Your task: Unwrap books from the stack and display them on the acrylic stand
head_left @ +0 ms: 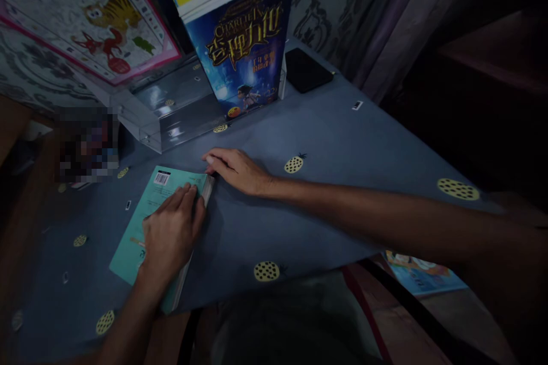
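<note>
A teal paperback book lies on the table, with a barcode and small print on the cover facing up. My left hand rests flat across that cover, its fingers stretched toward the far end. At the book's far right corner, my right hand lies on its side on the tabletop with curled fingers. Its fingertips meet or nearly meet the corner; whether they grip anything is hidden. The page edges show along the book's right side.
The table wears a blue-grey cover printed with yellow pineapples. Beyond my hands, a clear acrylic stand holds upright books, a blue one in front. A black flat object lies to the right. At left is a blurred-out item.
</note>
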Demonstrator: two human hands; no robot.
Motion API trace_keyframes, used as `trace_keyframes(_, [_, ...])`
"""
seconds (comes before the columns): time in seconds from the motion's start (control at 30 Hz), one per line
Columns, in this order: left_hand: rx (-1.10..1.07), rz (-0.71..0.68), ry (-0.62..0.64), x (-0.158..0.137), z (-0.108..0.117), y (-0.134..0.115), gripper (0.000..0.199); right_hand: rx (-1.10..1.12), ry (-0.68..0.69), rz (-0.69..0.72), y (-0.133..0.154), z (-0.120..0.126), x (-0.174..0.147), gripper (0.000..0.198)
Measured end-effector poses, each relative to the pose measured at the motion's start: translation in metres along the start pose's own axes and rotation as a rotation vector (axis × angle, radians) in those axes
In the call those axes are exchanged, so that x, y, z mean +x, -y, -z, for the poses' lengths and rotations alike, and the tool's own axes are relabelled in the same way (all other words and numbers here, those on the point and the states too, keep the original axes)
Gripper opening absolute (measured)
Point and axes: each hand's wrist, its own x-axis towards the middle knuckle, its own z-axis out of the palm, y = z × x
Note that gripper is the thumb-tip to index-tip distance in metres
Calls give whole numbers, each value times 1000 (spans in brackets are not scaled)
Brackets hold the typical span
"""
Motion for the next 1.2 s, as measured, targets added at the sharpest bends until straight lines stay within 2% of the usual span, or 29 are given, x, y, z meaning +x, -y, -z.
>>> trace_keyframes(0.2, [22,-7,-6,0,0,1,32,17,-40,-1,0,0,0,25])
trace_keyframes(0.4, [32,-3,17,0,1,-1,32,35,-134,94,1,0,-4,27])
trace_keyframes(0.5, [51,8,29,0,0,-3,32,0,-136,140,2,0,-6,27])
trace_keyframes(0.73, [50,26,45,-3,-2,-6,36,-471,67,150,-1,-4,-6,24])
trace_keyframes(0.97, [-144,54,67,-15,1,10,35,-588,138,256,0,-7,-9,23])
trace_keyframes(1.1, [-278,68,76,-24,-2,20,37,-817,168,347,3,-12,-18,26])
trace_keyframes(1.2, [-356,41,119,-31,-1,26,39,-995,134,364,6,-20,-27,29])
